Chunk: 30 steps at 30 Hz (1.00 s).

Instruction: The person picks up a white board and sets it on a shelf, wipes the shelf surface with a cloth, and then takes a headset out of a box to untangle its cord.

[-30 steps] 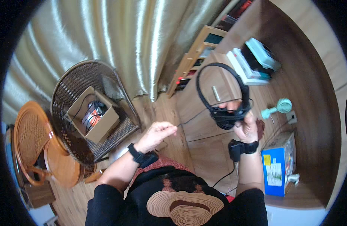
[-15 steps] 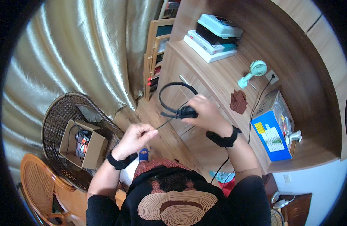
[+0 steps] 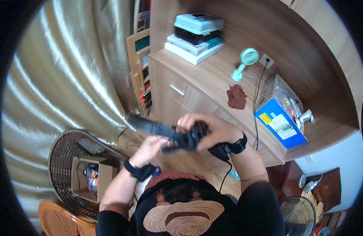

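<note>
A pair of black over-ear headphones point(image 3: 156, 128), smeared by motion, is held in front of my body. My right hand point(image 3: 220, 129) is closed round its ear cups, with the headband pointing away to the left. Just below the band, my left hand point(image 3: 147, 151) is pinched closed beside the ear cups. The thin cable it held earlier is hard to make out in the blur. Both wrists wear black straps.
On the wooden cabinet point(image 3: 201, 90) stand a mint-green fan point(image 3: 248, 57), a brown cloth point(image 3: 236, 97), a blue box point(image 3: 282, 125) of odds and ends and stacked cases point(image 3: 198, 29). At left, a wicker chair point(image 3: 59, 157) holds a cardboard box point(image 3: 103, 179) with cables.
The headphones have turned, with the headband now swung to the left and the ear cups brought closer to my left hand. My view has shifted to the right.
</note>
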Available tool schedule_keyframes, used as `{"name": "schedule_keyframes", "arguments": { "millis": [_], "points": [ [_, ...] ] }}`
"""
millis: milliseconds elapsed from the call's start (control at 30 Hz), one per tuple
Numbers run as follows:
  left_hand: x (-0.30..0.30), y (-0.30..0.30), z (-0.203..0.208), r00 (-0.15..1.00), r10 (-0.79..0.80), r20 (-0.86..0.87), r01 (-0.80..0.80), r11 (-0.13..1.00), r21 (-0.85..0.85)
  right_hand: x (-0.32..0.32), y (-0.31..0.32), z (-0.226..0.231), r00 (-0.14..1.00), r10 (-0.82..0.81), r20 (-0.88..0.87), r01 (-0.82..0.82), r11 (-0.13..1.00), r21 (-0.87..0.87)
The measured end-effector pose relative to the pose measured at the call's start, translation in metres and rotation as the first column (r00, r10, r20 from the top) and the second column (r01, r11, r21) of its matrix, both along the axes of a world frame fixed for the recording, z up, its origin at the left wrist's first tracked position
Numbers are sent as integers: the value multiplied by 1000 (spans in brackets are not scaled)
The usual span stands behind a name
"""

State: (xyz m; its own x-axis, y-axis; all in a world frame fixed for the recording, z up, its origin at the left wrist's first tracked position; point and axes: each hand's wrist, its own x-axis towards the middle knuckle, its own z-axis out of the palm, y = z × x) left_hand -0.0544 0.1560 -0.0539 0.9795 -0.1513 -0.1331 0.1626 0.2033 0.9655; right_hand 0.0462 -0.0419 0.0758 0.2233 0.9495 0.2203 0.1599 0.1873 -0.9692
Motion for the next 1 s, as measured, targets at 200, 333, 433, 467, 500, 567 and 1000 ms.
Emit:
{"name": "schedule_keyframes", "arguments": {
  "millis": [200, 333, 433, 467, 500, 567, 1000],
  "points": [
    [0, -5, 19, 963, -137, 233, 37, 920, 390, 15, -5, -24, 620, -384, 685, 505, 863, 27],
    [26, 15, 68, 841, -423, 337, 23, 651, 758, 8, -8, -41, 427, -186, 885, 505, 861, -63],
    [43, 29, 72, 759, -566, 323, 131, 618, 775, -3, -7, -33, 519, -48, 853, 451, 863, -226],
    [49, 32, 78, 746, -604, 282, 211, 616, 759, -4, -6, -28, 533, -11, 846, 434, 862, -262],
    [55, 34, 83, 726, -644, 243, 291, 608, 739, -4, -6, -27, 547, 23, 837, 418, 858, -297],
    [69, 35, 86, 707, -680, 196, 349, 576, 740, -1, -7, -34, 676, 13, 737, 299, 909, -290],
    [102, 21, 29, 972, -236, -4, 232, 959, -162, 14, -17, -62, 927, -194, -321, 258, 951, 170]
  ]
}}
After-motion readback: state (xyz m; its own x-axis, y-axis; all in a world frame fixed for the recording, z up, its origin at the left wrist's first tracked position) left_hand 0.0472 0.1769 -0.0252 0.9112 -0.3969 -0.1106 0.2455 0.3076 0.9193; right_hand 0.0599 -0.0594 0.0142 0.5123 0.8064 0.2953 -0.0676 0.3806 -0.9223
